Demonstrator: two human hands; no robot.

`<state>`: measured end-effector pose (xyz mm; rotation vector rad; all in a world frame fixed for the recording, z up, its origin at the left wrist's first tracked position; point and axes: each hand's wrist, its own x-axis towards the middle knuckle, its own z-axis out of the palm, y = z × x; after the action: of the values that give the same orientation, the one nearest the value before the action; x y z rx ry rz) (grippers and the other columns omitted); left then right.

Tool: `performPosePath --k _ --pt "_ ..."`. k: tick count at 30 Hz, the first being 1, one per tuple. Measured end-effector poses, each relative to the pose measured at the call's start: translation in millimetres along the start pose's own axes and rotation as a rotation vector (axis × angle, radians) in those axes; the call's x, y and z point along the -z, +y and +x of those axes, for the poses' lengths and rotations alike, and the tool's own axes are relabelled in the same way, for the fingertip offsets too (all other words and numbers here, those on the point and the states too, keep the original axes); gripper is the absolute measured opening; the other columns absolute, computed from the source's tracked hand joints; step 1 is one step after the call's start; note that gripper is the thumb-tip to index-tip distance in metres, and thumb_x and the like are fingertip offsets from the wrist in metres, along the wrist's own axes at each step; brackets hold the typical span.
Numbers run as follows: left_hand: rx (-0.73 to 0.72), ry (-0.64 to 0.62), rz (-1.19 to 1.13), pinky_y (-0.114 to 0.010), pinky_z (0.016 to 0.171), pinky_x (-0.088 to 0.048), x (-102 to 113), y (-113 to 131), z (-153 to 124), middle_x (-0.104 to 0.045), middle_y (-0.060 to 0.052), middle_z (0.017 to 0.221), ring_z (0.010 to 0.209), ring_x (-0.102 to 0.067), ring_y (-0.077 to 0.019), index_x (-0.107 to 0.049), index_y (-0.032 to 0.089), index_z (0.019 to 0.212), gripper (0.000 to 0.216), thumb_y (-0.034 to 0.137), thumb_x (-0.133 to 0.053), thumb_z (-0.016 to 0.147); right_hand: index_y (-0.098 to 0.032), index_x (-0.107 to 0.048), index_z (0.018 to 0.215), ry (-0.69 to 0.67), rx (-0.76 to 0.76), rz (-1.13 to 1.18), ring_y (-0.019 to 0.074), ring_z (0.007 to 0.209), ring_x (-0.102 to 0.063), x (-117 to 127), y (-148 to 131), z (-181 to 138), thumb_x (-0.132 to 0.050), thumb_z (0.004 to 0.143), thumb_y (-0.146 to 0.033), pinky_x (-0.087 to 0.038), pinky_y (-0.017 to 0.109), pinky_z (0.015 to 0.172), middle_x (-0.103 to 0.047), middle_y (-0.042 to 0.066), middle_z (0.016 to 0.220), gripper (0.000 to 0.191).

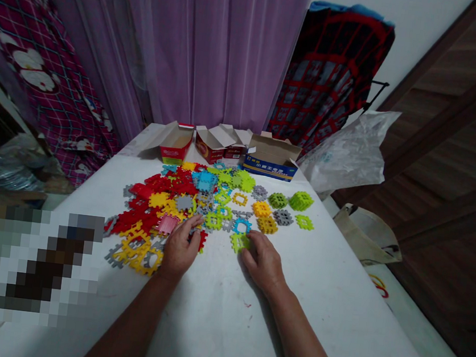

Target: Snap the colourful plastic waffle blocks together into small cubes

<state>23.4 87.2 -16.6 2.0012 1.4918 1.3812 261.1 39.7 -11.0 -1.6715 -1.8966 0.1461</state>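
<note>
A heap of interlocking plastic squares (pixel 144 193) in red, yellow, grey, blue and green covers the middle left of the table. My left hand (pixel 181 248) rests at the heap's near right edge, fingers stretched forward and thumb apart, with nothing visible held. Under and beside it lie a pink square (pixel 167 224) and a yellow frame piece (pixel 143 256). My right hand (pixel 265 260) has its thumb and fingers at the right edge of a light green square (pixel 238 243) on the table. Just beyond that piece is a blue frame piece (pixel 242 226).
Open cardboard boxes stand along the far edge: a red one (pixel 175 153), smaller dark red ones (pixel 210 151) and a blue one (pixel 270 168). Stacked green squares (pixel 301 200), yellow stacks (pixel 267 224) and grey stacks (pixel 283 217) sit at right. A clear plastic bag (pixel 352 154) hangs at the far right corner.
</note>
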Motion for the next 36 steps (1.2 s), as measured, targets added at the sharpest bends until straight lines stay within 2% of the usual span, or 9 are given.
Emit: performPosePath --k 4,9,13,17,21,24,27,32,36 --pt "0.003 -0.007 0.008 -0.041 0.100 -0.054 0.9 0.4 0.3 -0.076 -0.008 0.110 0.107 -0.070 -0.0208 -0.061 0.021 0.123 0.035 0.025 -0.048 0.091 -0.018 -0.062 0.114 -0.058 -0.200 -0.191 0.0261 0.101 -0.061 4.8 -18.5 -0.6 -0.066 0.080 -0.045 -0.048 0.037 0.086 -0.067 0.011 0.109 0.044" --pt "0.019 -0.016 0.004 -0.041 0.101 -0.053 2.2 2.5 1.3 -0.076 -0.007 0.110 0.108 -0.069 -0.0206 -0.062 0.021 0.122 0.035 0.025 -0.049 0.090 -0.017 -0.061 0.117 -0.111 -0.246 -0.261 0.0260 0.100 -0.061 0.3 -31.6 1.9 -0.066 0.079 -0.038 -0.046 0.035 0.083 -0.068 0.011 0.106 0.043" --pt "0.032 -0.029 0.002 -0.040 0.101 -0.053 3.7 3.6 1.9 -0.076 -0.007 0.111 0.109 -0.069 -0.0202 -0.062 0.022 0.122 0.036 0.028 -0.048 0.090 -0.018 -0.061 0.115 -0.018 -0.247 -0.117 0.0246 0.096 -0.063 0.1 -27.0 -4.6 -0.065 0.076 -0.037 -0.047 0.034 0.084 -0.070 0.010 0.104 0.043" --pt "0.028 -0.029 0.012 -0.041 0.100 -0.054 4.3 2.9 1.7 -0.076 -0.008 0.113 0.109 -0.069 -0.0214 -0.061 0.020 0.123 0.037 0.032 -0.046 0.091 -0.022 -0.058 0.114 0.228 -0.299 0.043 0.0226 0.090 -0.066 23.7 10.6 -5.4 -0.062 0.076 -0.044 -0.050 0.034 0.079 -0.071 0.008 0.105 0.044" --pt "0.028 -0.041 0.031 -0.042 0.098 -0.054 4.5 2.1 2.2 -0.076 -0.009 0.113 0.109 -0.069 -0.0231 -0.060 0.019 0.124 0.039 0.035 -0.045 0.092 -0.022 -0.052 0.116 0.463 -0.559 0.039 0.0236 0.092 -0.066 62.8 73.3 13.2 -0.061 0.073 -0.051 -0.049 0.036 0.077 -0.071 0.009 0.110 0.053" --pt "0.009 -0.046 0.053 -0.041 0.098 -0.055 4.9 -0.5 2.8 -0.076 -0.009 0.111 0.108 -0.070 -0.0232 -0.061 0.019 0.123 0.038 0.035 -0.046 0.092 -0.020 -0.051 0.120 0.463 -0.729 -0.011 0.0245 0.095 -0.066 77.7 111.7 29.2 -0.061 0.072 -0.047 -0.047 0.036 0.080 -0.071 0.010 0.114 0.056" --pt "-0.019 -0.040 0.082 -0.039 0.099 -0.054 5.6 -6.2 2.9 -0.076 -0.008 0.110 0.108 -0.070 -0.0229 -0.061 0.020 0.123 0.038 0.035 -0.047 0.092 -0.019 -0.050 0.125 0.421 -0.794 -0.048 0.0248 0.099 -0.066 74.8 130.6 38.7 -0.062 0.074 -0.047 -0.047 0.035 0.080 -0.071 0.010 0.116 0.059" --pt "-0.040 -0.075 0.124 -0.036 0.096 -0.056 6.6 -12.7 2.8 -0.076 -0.006 0.113 0.108 -0.070 -0.0221 -0.061 0.022 0.125 0.038 0.037 -0.048 0.092 -0.020 -0.049 0.128 0.386 -0.746 -0.133 0.0246 0.101 -0.065 63.3 135.9 43.7 -0.062 0.076 -0.047 -0.045 0.034 0.080 -0.072 0.007 0.115 0.060" --pt "-0.024 -0.036 0.123 -0.036 0.094 -0.056 4.8 -9.6 2.6 -0.077 -0.006 0.110 0.106 -0.071 -0.0228 -0.062 0.022 0.122 0.038 0.038 -0.048 0.091 -0.019 -0.050 0.128 0.364 -0.735 -0.164 0.0254 0.101 -0.064 62.9 136.9 44.9 -0.062 0.076 -0.047 -0.045 0.034 0.080 -0.071 0.008 0.115 0.060"
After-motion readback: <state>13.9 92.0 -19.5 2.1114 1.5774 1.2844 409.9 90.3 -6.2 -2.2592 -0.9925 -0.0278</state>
